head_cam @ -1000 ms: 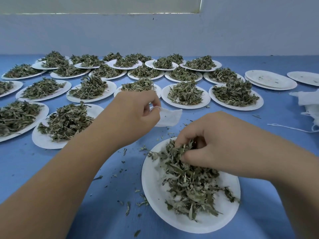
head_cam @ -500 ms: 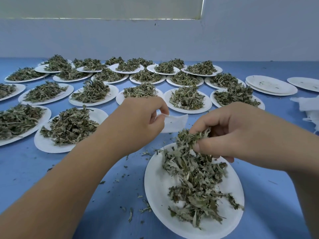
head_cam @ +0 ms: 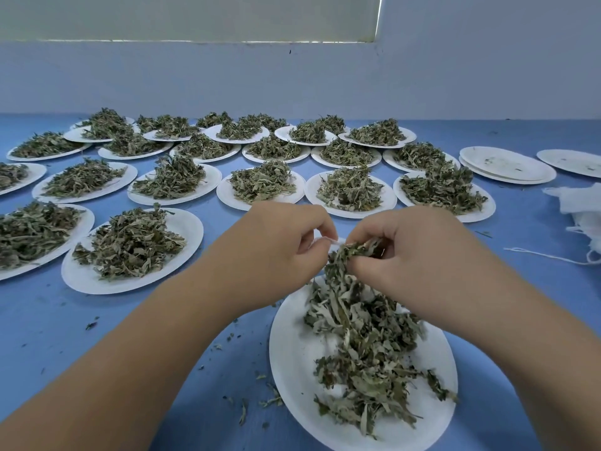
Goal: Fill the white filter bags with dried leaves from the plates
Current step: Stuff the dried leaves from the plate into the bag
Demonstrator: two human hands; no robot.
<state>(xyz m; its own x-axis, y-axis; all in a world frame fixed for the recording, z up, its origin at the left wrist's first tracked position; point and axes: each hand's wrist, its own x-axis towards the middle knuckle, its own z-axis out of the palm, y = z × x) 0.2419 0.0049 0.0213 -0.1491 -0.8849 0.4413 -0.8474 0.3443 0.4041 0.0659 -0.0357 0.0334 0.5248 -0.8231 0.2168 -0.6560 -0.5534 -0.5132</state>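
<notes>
Your left hand [head_cam: 279, 255] hung above far rim of near plate [head_cam: 292, 359], fingers pinching white filter bag [head_cam: 329, 240], mostly hidden. Your right hand [head_cam: 413, 255], just right of it over same rim, pinched clump of dried leaves [head_cam: 353, 250] against bag. Spare bags [head_cam: 582, 203] lay on bench [head_cam: 97, 336], well right of plate.

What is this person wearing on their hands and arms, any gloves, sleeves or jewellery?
Nothing that shows. The left hand and the right hand are bare, with no gloves and no rings in view. The left forearm and the right forearm are bare too: no sleeve, watch or bracelet reaches into the picture.
</notes>
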